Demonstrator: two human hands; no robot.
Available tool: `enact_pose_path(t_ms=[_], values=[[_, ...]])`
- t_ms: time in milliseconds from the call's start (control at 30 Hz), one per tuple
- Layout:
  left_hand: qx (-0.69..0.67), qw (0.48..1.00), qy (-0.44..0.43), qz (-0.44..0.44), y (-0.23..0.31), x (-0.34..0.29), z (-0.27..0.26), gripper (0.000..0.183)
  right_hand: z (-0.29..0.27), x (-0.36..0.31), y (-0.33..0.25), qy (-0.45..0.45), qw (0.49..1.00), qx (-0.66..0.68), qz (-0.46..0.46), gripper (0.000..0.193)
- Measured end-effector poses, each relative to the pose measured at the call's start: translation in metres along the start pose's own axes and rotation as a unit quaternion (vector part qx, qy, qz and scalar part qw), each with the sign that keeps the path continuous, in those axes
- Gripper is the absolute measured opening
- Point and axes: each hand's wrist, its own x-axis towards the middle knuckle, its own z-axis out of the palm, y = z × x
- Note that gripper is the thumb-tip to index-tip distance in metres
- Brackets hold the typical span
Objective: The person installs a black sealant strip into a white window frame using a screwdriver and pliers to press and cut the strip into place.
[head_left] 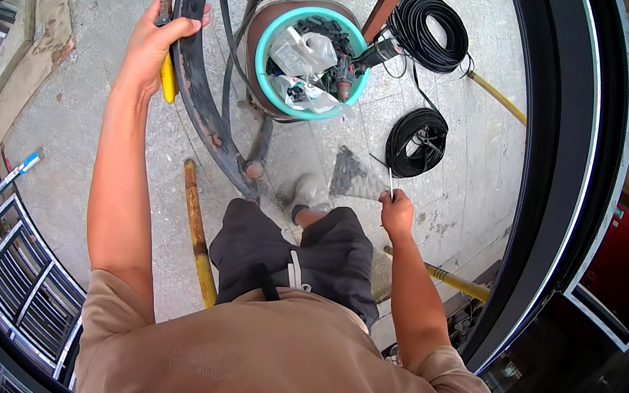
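At the upper left, my left hand (pixel 151 41) is closed around a pair of pliers with yellow handles (pixel 169 80), their metal jaws pointing up. Its thumb and fingertips also rest on a thick, curved black bar (pixel 194 79) with scuffed, worn patches. My right hand (pixel 399 212), lower and to the right, is pinched on a thin pale rod (pixel 391 178). The rod's upper end reaches the lower edge of a small coil of black cable (pixel 417 142); whether they touch, I cannot tell.
A teal basin (pixel 263 53) holds a power drill (pixel 344 76), plastic bags and dark small parts. Beyond it lies a larger black cable coil (pixel 434 28). A rusty yellow pole (pixel 197 228) stands by my left leg. Metal grilles (pixel 16 259) lean at left; a dark frame (pixel 545 189) rises at right.
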Motion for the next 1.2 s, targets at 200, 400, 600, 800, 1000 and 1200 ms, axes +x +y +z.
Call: enact_pose_path(t_ms=[200,400,600,800,1000,1200], values=[[0.13,0.99,-0.021,0.044,0.009,0.017,-0.013,0.065,0.037,0.053,-0.025,-0.054,0.991,0.111,0.041,0.025],[0.242,0.966,0.076,0.059,-0.078,-0.034,-0.056,0.061,0.081,0.138,-0.001,-0.031,0.995,0.095,0.028,0.023],[0.025,0.934,0.272,-0.229,-0.26,-0.143,-0.1,0.051,0.099,0.186,0.047,0.028,0.997,0.063,0.033,0.02],[-0.083,0.882,0.278,-0.372,-0.412,-0.251,-0.037,0.043,0.105,0.212,0.09,0.045,0.997,-0.045,-0.051,0.014],[-0.036,0.892,0.167,-0.418,-0.465,-0.206,0.07,0.035,0.107,0.239,0.139,0.032,0.99,-0.048,-0.13,0.011],[0.041,0.865,0.102,-0.489,-0.483,-0.148,0.185,0.03,0.101,0.283,0.164,0.012,0.983,0.004,-0.185,0.012]])
